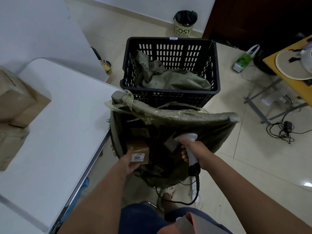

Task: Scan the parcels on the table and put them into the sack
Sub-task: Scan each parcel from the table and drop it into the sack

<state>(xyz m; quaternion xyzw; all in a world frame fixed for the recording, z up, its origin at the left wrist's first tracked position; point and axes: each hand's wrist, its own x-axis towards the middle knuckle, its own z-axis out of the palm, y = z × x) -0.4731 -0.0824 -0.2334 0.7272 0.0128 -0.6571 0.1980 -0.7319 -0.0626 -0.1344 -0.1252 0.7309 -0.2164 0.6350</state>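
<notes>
My left hand (129, 162) grips a small brown cardboard parcel (139, 152) with a white label, held over the open mouth of the green woven sack (177, 118). Other brown parcels lie in shadow inside the sack. My right hand (194, 150) grips the handle of a white barcode scanner (190, 142), its head pointing down into the sack; its black cable trails toward the floor. On the white table (64, 125) at the left, brown cardboard parcels (18, 102) are stacked near the far left edge.
A black slotted plastic crate (170, 68) holding more green sacks stands just behind the open sack. A yellow bin (184, 25) is by the wall. At right are a yellow table (297, 71), a metal frame and loose cables (283, 130) on the tiled floor.
</notes>
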